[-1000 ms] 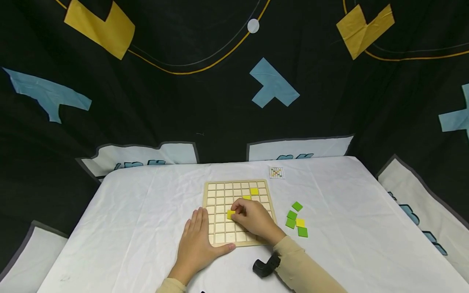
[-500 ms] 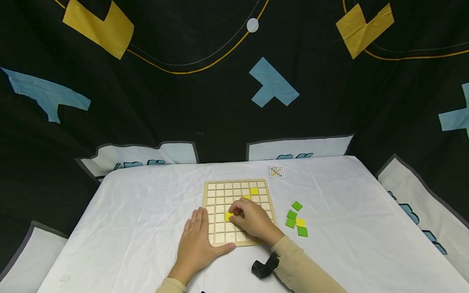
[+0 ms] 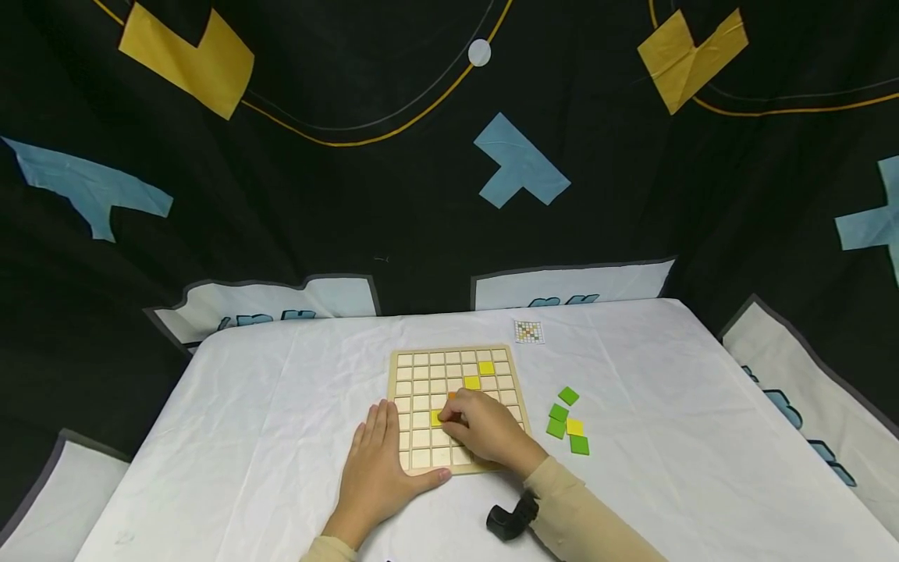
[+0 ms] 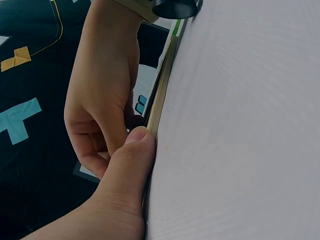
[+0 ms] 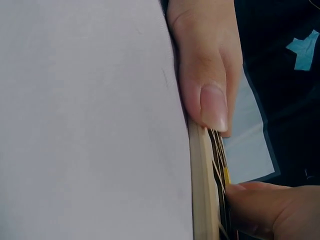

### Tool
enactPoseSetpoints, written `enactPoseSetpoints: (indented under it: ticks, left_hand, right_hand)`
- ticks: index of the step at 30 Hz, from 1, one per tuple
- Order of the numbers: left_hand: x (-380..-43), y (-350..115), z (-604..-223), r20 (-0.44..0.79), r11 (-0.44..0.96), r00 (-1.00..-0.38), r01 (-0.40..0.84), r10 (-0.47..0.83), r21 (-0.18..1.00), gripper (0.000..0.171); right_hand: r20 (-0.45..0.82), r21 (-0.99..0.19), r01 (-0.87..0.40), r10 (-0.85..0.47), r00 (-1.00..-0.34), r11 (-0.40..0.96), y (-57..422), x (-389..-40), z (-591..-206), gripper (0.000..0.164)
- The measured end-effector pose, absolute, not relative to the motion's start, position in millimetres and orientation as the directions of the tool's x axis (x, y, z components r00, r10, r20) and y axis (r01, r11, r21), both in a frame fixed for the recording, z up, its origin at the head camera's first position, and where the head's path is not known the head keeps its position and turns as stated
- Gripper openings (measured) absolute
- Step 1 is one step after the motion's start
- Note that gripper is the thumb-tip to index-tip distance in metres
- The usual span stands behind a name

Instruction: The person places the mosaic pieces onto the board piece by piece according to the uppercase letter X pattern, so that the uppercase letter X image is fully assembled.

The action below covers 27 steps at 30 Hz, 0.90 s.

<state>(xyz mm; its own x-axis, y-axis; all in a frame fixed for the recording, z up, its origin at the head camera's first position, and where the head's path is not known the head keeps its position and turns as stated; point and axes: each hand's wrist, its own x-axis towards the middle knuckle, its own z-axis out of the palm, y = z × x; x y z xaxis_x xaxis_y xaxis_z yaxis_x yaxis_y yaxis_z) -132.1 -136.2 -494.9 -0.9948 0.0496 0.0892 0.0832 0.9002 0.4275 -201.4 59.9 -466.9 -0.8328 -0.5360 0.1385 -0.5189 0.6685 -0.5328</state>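
Note:
A square wooden grid board (image 3: 414,471) lies on the white cloth. My left hand (image 3: 375,468) rests with straight fingers along its left edge, the thumb stretched along the near edge. My right hand (image 3: 492,428) is over the middle of the board, thumb and fingertips pinching a yellow tile (image 3: 436,417) at a grid cell. In the right wrist view the thumb (image 5: 255,207) meets that yellow tile's edge. An orange tile (image 3: 452,396) shows partly behind the right fingers. Farther up the diagonal sit a yellow tile (image 3: 472,382) and another yellow tile (image 3: 486,368).
Right of the board lie several loose green tiles (image 3: 579,445) and one loose yellow tile (image 3: 574,427). A small card with a coloured grid (image 3: 529,332) lies beyond the board's far right corner. A black device (image 3: 511,518) sits at the right wrist. Dark cloth hangs behind the table.
The right hand has shifted slightly left and toward the near side with the yellow tile, then drawn back a little, uncovering part of the orange tile. The left hand has stayed put.

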Motion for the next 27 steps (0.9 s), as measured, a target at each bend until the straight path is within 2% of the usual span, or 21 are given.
enactPoseSetpoints:
  ticks: [7,18,27]
  left_hand:
    - [-132.1,-136.0,-496.1,0.076,0.9,-0.996,0.073,0.044,0.43,0.142]
    - [-133.1,-136.9,-495.7,0.074,0.901,-0.996,0.071,0.044,0.427,0.142]
    - [-132.2,-136.1,-494.0,0.063,0.894,-0.997,0.073,0.05,0.441,0.142]
  right_hand:
    - [0.133,-0.568,-0.509,-0.538,-0.832,0.647,78.2,-196.2,-463.0,0.015]
    - [0.122,-0.556,-0.407,-0.413,-0.903,0.725,141.3,-188.0,-454.9,0.021]
    - [0.092,-0.499,-0.312,-0.309,-0.947,0.809,191.9,-182.1,-453.1,0.023]
